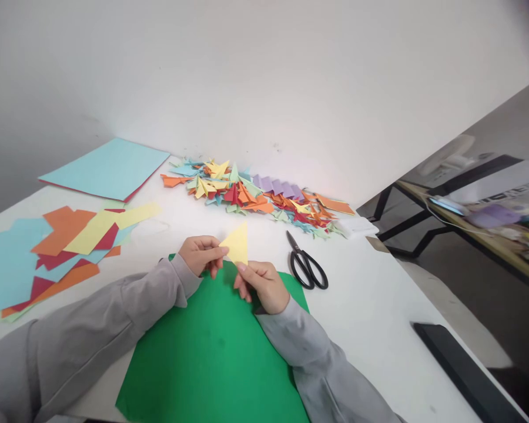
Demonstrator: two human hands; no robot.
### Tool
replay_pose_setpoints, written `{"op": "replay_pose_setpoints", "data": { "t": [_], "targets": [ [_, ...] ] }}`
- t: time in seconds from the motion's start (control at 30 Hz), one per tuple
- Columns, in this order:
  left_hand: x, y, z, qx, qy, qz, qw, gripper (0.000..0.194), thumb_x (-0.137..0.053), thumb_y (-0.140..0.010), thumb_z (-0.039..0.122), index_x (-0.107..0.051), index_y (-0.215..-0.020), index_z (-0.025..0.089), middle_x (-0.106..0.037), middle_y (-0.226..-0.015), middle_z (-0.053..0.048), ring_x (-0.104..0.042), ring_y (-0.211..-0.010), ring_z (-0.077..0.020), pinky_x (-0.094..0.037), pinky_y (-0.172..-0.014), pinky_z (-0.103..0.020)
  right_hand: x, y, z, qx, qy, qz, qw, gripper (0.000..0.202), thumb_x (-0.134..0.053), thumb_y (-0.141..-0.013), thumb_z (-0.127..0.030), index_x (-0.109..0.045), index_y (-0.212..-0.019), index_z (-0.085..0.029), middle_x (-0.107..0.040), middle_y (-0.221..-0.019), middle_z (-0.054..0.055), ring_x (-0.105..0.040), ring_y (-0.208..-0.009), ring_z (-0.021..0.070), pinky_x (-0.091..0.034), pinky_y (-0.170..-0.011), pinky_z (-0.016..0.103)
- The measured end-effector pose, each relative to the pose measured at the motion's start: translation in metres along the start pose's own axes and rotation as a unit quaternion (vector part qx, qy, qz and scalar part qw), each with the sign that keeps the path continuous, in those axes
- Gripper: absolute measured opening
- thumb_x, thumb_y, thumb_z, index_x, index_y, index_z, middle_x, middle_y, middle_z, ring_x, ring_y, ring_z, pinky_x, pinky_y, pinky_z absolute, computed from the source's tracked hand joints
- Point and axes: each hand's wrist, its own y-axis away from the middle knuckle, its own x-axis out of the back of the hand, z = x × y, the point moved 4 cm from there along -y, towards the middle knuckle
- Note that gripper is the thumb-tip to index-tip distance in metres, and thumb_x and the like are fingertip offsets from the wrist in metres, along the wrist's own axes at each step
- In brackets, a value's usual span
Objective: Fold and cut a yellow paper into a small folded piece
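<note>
A small yellow piece of paper [237, 243], triangular in outline, is held up between my two hands. My left hand [203, 254] pinches its left corner between thumb and fingers. At its lower edge, the thumb and fingers of my right hand [264, 283] are closed on it too. Both hands are above the far part of a green sheet [216, 352] that lies on the white table [357, 329]. Black-handled scissors [306, 264] rest to the right of my right hand, blades pointing away from me.
Several folded paper pieces [242, 194] in many colours form a long pile by the wall. Loose coloured paper cuttings [74, 247] overlap on the left, with a light-blue sheet [110, 167] behind them. A dark flat object [458, 367] lies along the right edge.
</note>
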Motion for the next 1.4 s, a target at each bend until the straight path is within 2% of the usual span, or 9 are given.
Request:
{"op": "replay_pose_setpoints", "data": {
  "t": [0.13, 0.37, 0.53, 0.63, 0.8, 1.0, 1.2, 1.4],
  "targets": [
    [-0.002, -0.002, -0.001, 0.013, -0.001, -0.016, 1.000, 0.038, -0.072, -0.051, 0.040, -0.046, -0.052, 0.013, -0.052, -0.035, 0.005, -0.043, -0.025, -0.0058, -0.030, -0.026, -0.015, 0.002, 0.001, -0.004, 0.031, 0.063, 0.024, 0.997, 0.048, -0.050, -0.071, -0.054, -0.051, -0.042, -0.016, -0.038, -0.028, -0.006, -0.027, -0.025, 0.0039, -0.020, -0.030, 0.020],
    [-0.003, -0.001, 0.001, 0.006, 0.007, -0.012, 1.000, 0.038, -0.071, -0.051, 0.042, -0.045, -0.053, 0.013, -0.050, -0.035, 0.006, -0.042, -0.025, -0.0058, -0.031, -0.026, -0.016, 0.000, 0.003, -0.005, 0.043, 0.100, 0.038, 0.993, 0.054, -0.046, -0.072, -0.059, -0.044, -0.036, -0.018, -0.032, -0.026, -0.006, -0.025, -0.026, 0.0042, -0.018, -0.031, 0.021],
    [-0.009, 0.005, 0.006, -0.006, -0.067, -0.037, 0.997, 0.034, -0.072, -0.051, 0.037, -0.050, -0.053, 0.011, -0.051, -0.035, 0.004, -0.042, -0.025, -0.0063, -0.031, -0.027, -0.017, -0.002, 0.004, -0.008, 0.056, 0.119, 0.027, 0.991, 0.056, -0.046, -0.070, -0.061, -0.042, -0.034, -0.018, -0.032, -0.025, -0.006, -0.026, -0.027, 0.0041, -0.019, -0.032, 0.020],
    [-0.010, 0.006, 0.006, 0.000, -0.079, -0.050, 0.996, 0.033, -0.070, -0.053, 0.038, -0.050, -0.051, 0.012, -0.050, -0.033, 0.003, -0.041, -0.024, -0.0069, -0.031, -0.026, -0.017, -0.002, 0.003, -0.007, 0.048, 0.105, 0.023, 0.993, 0.055, -0.047, -0.070, -0.060, -0.044, -0.036, -0.017, -0.034, -0.026, -0.006, -0.027, -0.026, 0.0037, -0.020, -0.031, 0.019],
    [-0.009, 0.006, 0.004, 0.014, -0.077, -0.063, 0.995, 0.032, -0.068, -0.056, 0.039, -0.053, -0.053, 0.011, -0.049, -0.032, 0.004, -0.041, -0.023, -0.0069, -0.029, -0.025, -0.017, -0.003, 0.001, -0.003, 0.017, 0.042, 0.007, 0.999, 0.043, -0.053, -0.067, -0.057, -0.054, -0.053, -0.016, -0.046, -0.035, -0.005, -0.034, -0.027, 0.0046, -0.024, -0.030, 0.018],
    [-0.011, 0.007, 0.003, 0.031, -0.060, -0.051, 0.996, 0.034, -0.069, -0.054, 0.042, -0.053, -0.053, 0.012, -0.050, -0.032, 0.003, -0.040, -0.022, -0.0076, -0.030, -0.025, -0.018, -0.003, -0.001, -0.002, 0.012, 0.027, -0.006, 1.000, 0.042, -0.053, -0.069, -0.054, -0.054, -0.052, -0.015, -0.046, -0.034, -0.005, -0.035, -0.026, 0.0042, -0.025, -0.030, 0.017],
    [-0.010, 0.003, 0.000, 0.045, -0.038, -0.052, 0.997, 0.042, -0.062, -0.058, 0.052, -0.055, -0.057, 0.011, -0.052, -0.033, 0.001, -0.041, -0.022, -0.0082, -0.030, -0.025, -0.018, -0.002, -0.001, -0.002, 0.002, 0.012, 0.006, 1.000, 0.042, -0.054, -0.068, -0.053, -0.054, -0.050, -0.015, -0.047, -0.033, -0.005, -0.034, -0.026, 0.0040, -0.024, -0.029, 0.017],
    [-0.008, 0.005, 0.000, 0.052, -0.036, -0.045, 0.997, 0.050, -0.057, -0.058, 0.060, -0.055, -0.051, 0.010, -0.051, -0.031, -0.001, -0.041, -0.022, -0.0088, -0.029, -0.025, -0.019, -0.003, 0.000, -0.002, -0.006, 0.009, -0.004, 1.000, 0.042, -0.055, -0.068, -0.052, -0.055, -0.050, -0.015, -0.046, -0.033, -0.005, -0.034, -0.026, 0.0036, -0.023, -0.030, 0.017]
  ]
}}
